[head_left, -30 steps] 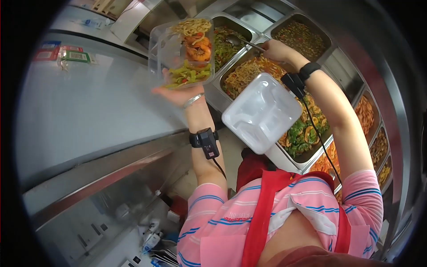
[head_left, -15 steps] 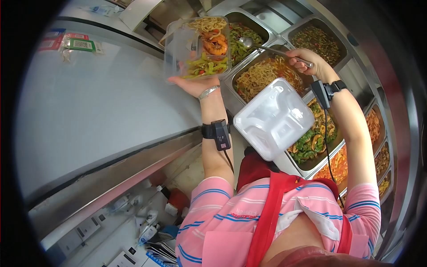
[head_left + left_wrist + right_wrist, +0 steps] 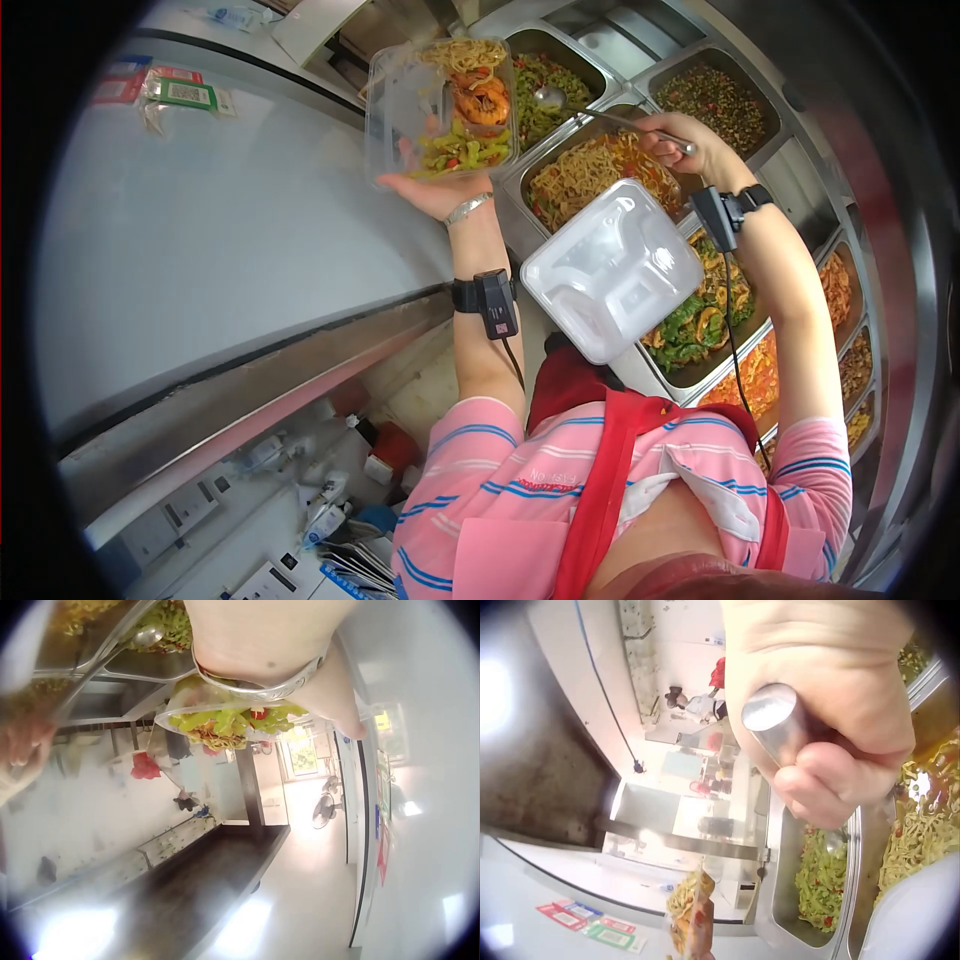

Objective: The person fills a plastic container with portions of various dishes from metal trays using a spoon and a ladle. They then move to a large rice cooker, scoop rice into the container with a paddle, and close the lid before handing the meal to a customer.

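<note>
My left hand [image 3: 440, 192] is palm up beneath a clear takeaway box [image 3: 385, 110], carrying it from below, its thumb sticking out past the near edge. Noodles [image 3: 465, 53], orange-red shrimp [image 3: 482, 100] and sliced green peppers [image 3: 465, 150] fill compartments of the box; one larger compartment at the left looks bare. My right hand [image 3: 685, 145] grips the end of a long metal serving spoon [image 3: 610, 118], fingers curled round the handle, as the right wrist view also shows. The spoon's bowl lies over the pan of shredded green vegetables [image 3: 545, 75].
Empty compartment trays [image 3: 612, 272] sit over the near edge of the food pans. A noodle pan [image 3: 575, 185] lies below the spoon handle, with a pan of diced greens [image 3: 715, 95] beyond it. A grey counter [image 3: 240, 260] stretches left, with printed cards [image 3: 185, 93] at its far end.
The head view has shifted, so the scene sits farther right. My right wrist has turned and drawn back, bringing the handle's end into sight. My left hand still carries the box.
</note>
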`<state>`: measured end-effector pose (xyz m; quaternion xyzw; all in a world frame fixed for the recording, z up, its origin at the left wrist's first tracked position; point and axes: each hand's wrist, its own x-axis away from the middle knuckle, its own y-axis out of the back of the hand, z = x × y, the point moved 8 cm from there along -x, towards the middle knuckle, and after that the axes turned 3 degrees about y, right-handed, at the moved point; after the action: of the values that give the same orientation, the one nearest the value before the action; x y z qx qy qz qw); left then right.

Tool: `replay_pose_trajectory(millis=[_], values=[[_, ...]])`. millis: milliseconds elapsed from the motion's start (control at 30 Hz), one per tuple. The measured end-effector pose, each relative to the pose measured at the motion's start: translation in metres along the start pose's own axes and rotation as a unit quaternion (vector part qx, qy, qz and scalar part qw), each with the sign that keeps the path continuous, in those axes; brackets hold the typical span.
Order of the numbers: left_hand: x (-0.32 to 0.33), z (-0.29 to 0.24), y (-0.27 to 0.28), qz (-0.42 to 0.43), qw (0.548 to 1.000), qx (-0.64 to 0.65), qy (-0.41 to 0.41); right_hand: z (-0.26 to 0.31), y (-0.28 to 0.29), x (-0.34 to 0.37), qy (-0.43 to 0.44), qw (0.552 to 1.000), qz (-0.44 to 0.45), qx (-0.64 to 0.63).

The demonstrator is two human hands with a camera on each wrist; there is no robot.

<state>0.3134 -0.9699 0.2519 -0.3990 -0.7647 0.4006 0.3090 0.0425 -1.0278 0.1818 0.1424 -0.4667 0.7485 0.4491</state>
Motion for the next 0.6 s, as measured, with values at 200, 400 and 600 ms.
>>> replay_pose_trajectory(millis=[200, 400, 600], values=[[-0.005, 0.002, 0.006, 0.000, 1.000, 0.013, 0.001, 0.001, -0.004, 0.030, 0.020, 0.996, 0.026, -0.082], [-0.006, 0.002, 0.011, -0.013, 1.000, 0.017, -0.015, 0.024, -0.009, 0.022, 0.163, 0.935, -0.144, 0.280], [-0.004, 0.001, 0.006, -0.005, 1.000, 0.014, -0.002, 0.014, -0.035, -0.014, 0.150, 0.878, -0.132, 0.434]])
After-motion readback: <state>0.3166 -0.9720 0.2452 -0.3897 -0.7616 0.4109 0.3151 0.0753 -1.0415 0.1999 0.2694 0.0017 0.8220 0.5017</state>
